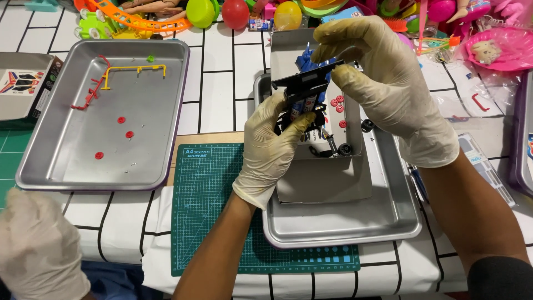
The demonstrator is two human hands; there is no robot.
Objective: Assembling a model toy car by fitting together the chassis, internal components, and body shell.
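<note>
2 metal trays [166, 50] [400, 222], 1 cutting mat [205, 211], 3 gloved hands [272, 150] [383, 78] [39, 250].

A flat cardboard box [22, 83] lies at the left edge of the table, grey with a red, blue and white picture on its lid. An open grey cardboard box [325, 178] sits inside the metal tray [400, 222] in the middle. At the right, a clear plastic bag [488, 169] holding a pale printed sheet lies on the table.

Both gloved hands [272, 144] [383, 78] raised, fingers curled.
</note>
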